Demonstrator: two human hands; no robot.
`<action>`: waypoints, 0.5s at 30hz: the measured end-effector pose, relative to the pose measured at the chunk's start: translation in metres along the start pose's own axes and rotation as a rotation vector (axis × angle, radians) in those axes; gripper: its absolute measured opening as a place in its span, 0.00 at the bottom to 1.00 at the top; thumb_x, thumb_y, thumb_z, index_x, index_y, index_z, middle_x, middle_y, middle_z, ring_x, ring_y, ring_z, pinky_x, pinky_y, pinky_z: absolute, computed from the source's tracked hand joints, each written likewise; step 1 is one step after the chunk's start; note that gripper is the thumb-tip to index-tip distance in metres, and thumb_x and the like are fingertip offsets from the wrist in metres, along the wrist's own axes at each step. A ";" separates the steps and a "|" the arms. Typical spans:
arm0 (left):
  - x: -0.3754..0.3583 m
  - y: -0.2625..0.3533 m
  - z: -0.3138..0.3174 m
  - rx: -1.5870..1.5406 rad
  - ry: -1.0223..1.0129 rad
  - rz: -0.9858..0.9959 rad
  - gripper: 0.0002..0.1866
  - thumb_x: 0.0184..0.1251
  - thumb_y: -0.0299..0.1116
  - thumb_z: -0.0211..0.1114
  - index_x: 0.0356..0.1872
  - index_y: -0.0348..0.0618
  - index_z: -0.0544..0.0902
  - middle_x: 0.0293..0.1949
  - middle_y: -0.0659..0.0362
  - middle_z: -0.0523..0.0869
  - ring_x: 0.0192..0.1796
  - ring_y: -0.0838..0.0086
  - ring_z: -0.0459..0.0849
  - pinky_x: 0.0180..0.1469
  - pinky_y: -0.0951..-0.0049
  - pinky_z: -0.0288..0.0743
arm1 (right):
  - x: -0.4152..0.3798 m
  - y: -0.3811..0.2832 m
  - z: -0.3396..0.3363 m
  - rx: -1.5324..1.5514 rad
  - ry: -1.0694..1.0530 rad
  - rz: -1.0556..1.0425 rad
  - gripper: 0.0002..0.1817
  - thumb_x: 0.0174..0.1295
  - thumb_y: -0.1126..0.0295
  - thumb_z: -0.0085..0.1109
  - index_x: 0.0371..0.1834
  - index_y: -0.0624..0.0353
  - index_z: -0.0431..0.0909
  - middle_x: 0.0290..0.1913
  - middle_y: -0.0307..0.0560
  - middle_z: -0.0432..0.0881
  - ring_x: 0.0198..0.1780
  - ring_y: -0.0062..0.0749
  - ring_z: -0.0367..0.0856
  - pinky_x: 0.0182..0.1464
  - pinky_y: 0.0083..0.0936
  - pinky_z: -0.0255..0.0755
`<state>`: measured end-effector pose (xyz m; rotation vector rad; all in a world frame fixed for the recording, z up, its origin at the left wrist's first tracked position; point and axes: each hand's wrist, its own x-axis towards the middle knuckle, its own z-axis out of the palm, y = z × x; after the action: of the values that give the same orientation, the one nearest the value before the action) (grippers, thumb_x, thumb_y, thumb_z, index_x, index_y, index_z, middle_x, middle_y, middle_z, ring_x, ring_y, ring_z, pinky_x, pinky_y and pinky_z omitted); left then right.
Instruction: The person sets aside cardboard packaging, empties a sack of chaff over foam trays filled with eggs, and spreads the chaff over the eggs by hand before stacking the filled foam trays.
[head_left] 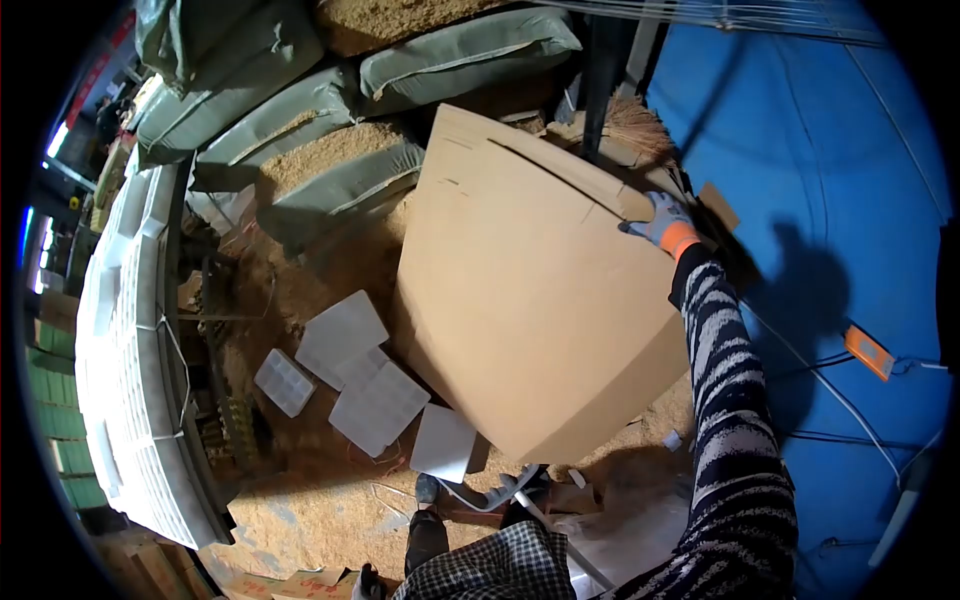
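Observation:
A large brown cardboard box (540, 290) stands tilted in front of me, with a long slit near its upper edge. My right hand (665, 222), in a grey glove with an orange cuff, grips the box's upper right edge; its thumb lies over the face. At the bottom edge of the view, my left hand (368, 582) shows only as a bit of dark and white glove, low beside my leg. Its fingers are cut off and cannot be made out. White foam-like blocks (380, 405) lie on the floor left of the box.
Green sacks (465, 60) of sawdust-like material are piled at the back. White stacked panels (135, 350) stand at the left, tied with cord. A blue wall (800, 130) is on the right, with an orange device (868, 352) and cables. A twig broom (635, 130) stands behind the box.

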<state>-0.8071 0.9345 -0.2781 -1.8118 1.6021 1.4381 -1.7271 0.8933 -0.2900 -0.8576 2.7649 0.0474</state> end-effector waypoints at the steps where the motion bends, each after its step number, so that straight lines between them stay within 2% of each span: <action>1: 0.014 0.010 -0.003 -0.045 -0.020 0.007 0.35 0.71 0.32 0.58 0.76 0.49 0.53 0.67 0.49 0.72 0.64 0.68 0.74 0.60 0.73 0.70 | -0.007 -0.003 -0.006 0.044 -0.053 -0.044 0.60 0.41 0.24 0.60 0.73 0.54 0.60 0.73 0.53 0.60 0.74 0.47 0.55 0.74 0.38 0.52; 2: 0.023 0.031 -0.001 0.035 0.069 0.180 0.33 0.66 0.30 0.61 0.71 0.42 0.60 0.61 0.47 0.76 0.60 0.63 0.77 0.59 0.68 0.72 | -0.018 -0.009 -0.008 0.026 -0.092 -0.072 0.59 0.40 0.26 0.63 0.72 0.55 0.61 0.74 0.53 0.59 0.74 0.47 0.57 0.71 0.38 0.57; 3: 0.039 0.065 0.002 0.115 0.161 0.357 0.33 0.60 0.28 0.64 0.67 0.34 0.66 0.56 0.46 0.80 0.56 0.59 0.80 0.58 0.63 0.74 | -0.048 -0.028 -0.029 -0.050 -0.094 -0.112 0.58 0.40 0.29 0.66 0.71 0.55 0.62 0.71 0.55 0.64 0.71 0.48 0.63 0.70 0.37 0.60; 5: 0.059 0.134 0.002 0.214 0.216 0.586 0.33 0.61 0.29 0.64 0.68 0.34 0.65 0.58 0.44 0.78 0.59 0.57 0.78 0.61 0.63 0.71 | -0.082 -0.040 -0.048 -0.041 -0.200 -0.188 0.57 0.40 0.33 0.69 0.70 0.56 0.62 0.66 0.57 0.71 0.65 0.49 0.71 0.66 0.35 0.65; 7: 0.069 0.224 0.003 0.148 0.213 0.820 0.33 0.62 0.30 0.64 0.68 0.33 0.65 0.61 0.42 0.75 0.62 0.54 0.75 0.63 0.63 0.69 | -0.121 -0.046 -0.063 -0.024 -0.175 -0.312 0.56 0.40 0.37 0.71 0.70 0.58 0.61 0.61 0.59 0.75 0.61 0.49 0.75 0.63 0.35 0.69; 8: 0.079 0.258 0.002 0.159 0.234 0.937 0.34 0.61 0.31 0.65 0.68 0.34 0.64 0.63 0.42 0.73 0.65 0.52 0.73 0.65 0.62 0.66 | -0.140 -0.053 -0.070 -0.017 -0.256 -0.328 0.56 0.40 0.38 0.71 0.70 0.60 0.60 0.60 0.60 0.76 0.59 0.49 0.77 0.61 0.36 0.70; 9: 0.085 0.292 0.001 0.169 0.249 1.056 0.35 0.61 0.32 0.66 0.68 0.34 0.64 0.65 0.41 0.71 0.67 0.49 0.70 0.67 0.60 0.64 | -0.165 -0.061 -0.074 -0.040 -0.201 -0.391 0.54 0.41 0.39 0.72 0.67 0.60 0.62 0.56 0.59 0.78 0.57 0.49 0.78 0.59 0.37 0.72; 11: 0.072 0.373 -0.004 0.396 0.395 1.207 0.40 0.56 0.36 0.70 0.69 0.35 0.63 0.68 0.41 0.66 0.69 0.44 0.63 0.70 0.54 0.58 | -0.222 -0.085 -0.091 0.023 -0.117 -0.480 0.46 0.43 0.44 0.72 0.62 0.61 0.66 0.50 0.55 0.80 0.53 0.46 0.80 0.56 0.36 0.73; 13: 0.047 0.441 -0.009 0.490 0.421 1.341 0.47 0.48 0.41 0.74 0.70 0.38 0.62 0.71 0.41 0.60 0.71 0.42 0.58 0.71 0.46 0.52 | -0.267 -0.108 -0.094 0.042 -0.034 -0.533 0.36 0.47 0.50 0.70 0.56 0.59 0.69 0.48 0.51 0.79 0.51 0.44 0.79 0.51 0.38 0.72; 15: 0.045 0.483 -0.019 0.712 0.406 1.533 0.54 0.41 0.47 0.78 0.71 0.38 0.60 0.71 0.39 0.58 0.72 0.41 0.56 0.72 0.43 0.50 | -0.306 -0.131 -0.095 0.034 0.003 -0.551 0.34 0.47 0.52 0.69 0.55 0.58 0.69 0.47 0.50 0.79 0.49 0.44 0.79 0.49 0.38 0.71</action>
<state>-1.2282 0.7427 -0.1329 -0.2439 3.3677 0.5035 -1.4310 0.9444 -0.1185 -1.5684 2.4230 -0.0998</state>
